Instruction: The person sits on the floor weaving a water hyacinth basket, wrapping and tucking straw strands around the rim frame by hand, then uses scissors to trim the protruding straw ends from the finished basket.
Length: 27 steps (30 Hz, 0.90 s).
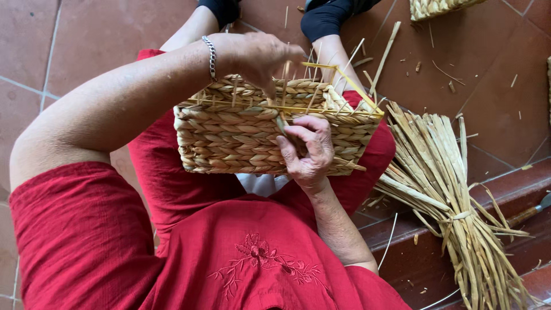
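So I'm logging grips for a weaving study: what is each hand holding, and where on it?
Both hold the rectangular woven straw basket: left hand on its top rim, right hand on its front wall, pinching a strand.

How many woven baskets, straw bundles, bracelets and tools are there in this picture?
Baskets: 2, one on the lap between the left hand and right hand, one partly in view at the top edge
Straw bundles: 1
Bracelets: 1
Tools: 1, at the right edge
Total: 5

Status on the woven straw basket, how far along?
Done: the rectangular woven straw basket has its walls braided. In hand: the left hand steadies the rim while the right hand works a strand near the top. Left: loose stake ends stand unfinished above the rim.
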Motion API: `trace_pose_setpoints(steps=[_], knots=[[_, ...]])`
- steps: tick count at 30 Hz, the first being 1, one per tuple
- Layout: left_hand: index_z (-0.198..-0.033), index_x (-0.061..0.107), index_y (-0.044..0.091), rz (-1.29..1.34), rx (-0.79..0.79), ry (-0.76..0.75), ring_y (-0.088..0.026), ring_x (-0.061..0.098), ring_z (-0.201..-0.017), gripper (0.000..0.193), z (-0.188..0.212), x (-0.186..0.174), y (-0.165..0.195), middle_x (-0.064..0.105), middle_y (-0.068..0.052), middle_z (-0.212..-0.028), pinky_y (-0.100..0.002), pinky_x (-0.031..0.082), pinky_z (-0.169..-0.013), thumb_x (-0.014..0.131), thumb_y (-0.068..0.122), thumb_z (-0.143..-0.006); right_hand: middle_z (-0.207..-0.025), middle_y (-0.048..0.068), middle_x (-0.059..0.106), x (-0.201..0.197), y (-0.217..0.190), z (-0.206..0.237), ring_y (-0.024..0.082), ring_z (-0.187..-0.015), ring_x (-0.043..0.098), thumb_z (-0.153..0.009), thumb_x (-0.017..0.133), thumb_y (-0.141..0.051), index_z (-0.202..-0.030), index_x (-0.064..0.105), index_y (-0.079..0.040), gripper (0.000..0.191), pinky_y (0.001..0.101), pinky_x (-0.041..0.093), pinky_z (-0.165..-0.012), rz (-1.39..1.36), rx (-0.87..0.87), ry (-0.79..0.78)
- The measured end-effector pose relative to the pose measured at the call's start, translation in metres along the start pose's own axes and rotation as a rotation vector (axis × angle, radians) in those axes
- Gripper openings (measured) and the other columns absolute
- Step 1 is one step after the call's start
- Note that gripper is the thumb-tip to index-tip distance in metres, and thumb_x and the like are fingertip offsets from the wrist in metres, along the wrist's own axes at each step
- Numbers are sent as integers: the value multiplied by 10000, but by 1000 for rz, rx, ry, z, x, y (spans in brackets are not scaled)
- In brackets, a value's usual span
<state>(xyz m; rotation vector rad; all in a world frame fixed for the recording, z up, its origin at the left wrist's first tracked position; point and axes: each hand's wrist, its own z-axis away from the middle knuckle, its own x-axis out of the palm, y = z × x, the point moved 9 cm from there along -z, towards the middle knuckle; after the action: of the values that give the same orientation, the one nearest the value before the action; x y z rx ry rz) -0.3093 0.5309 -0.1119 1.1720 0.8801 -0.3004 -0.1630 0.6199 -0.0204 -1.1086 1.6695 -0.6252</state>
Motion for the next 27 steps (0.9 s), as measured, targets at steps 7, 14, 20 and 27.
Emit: trace_pose_setpoints(steps=[7,14,20,27], knots=[[-1168,729,120,-374,-339,-149,-215,701,-735,383,-31,-30,-30,755,-87,-848,-379,568,-652,711,342,-857,-1114,99,636,-11,3,2,240,-994,644,-857,861,-13,-1085,687,-58,290,349,552,-871,-13,-13,-14],[-1080,753,66,-18,-613,-634,-187,687,-749,401,22,12,-41,759,-103,-883,-351,575,-695,606,418,-959,-1069,82,663,-26,-7,6,275,-977,633,-872,853,5,-1148,686,-52,327,406,535,-874,212,-149,2],[-972,775,35,602,-554,-551,-171,688,-684,386,12,48,2,760,-114,-828,-347,628,-673,617,387,-988,-1045,79,636,-21,5,13,269,-948,604,-876,850,-6,-1165,691,-70,336,400,507,-855,220,-78,-12],[-914,782,34,731,-413,-367,-103,644,-658,242,-4,48,16,731,-28,-738,-280,558,-612,738,272,-911,-1052,52,626,-14,-1,18,251,-937,576,-877,856,-37,-1135,708,-102,305,409,454,-862,232,-104,-35]])
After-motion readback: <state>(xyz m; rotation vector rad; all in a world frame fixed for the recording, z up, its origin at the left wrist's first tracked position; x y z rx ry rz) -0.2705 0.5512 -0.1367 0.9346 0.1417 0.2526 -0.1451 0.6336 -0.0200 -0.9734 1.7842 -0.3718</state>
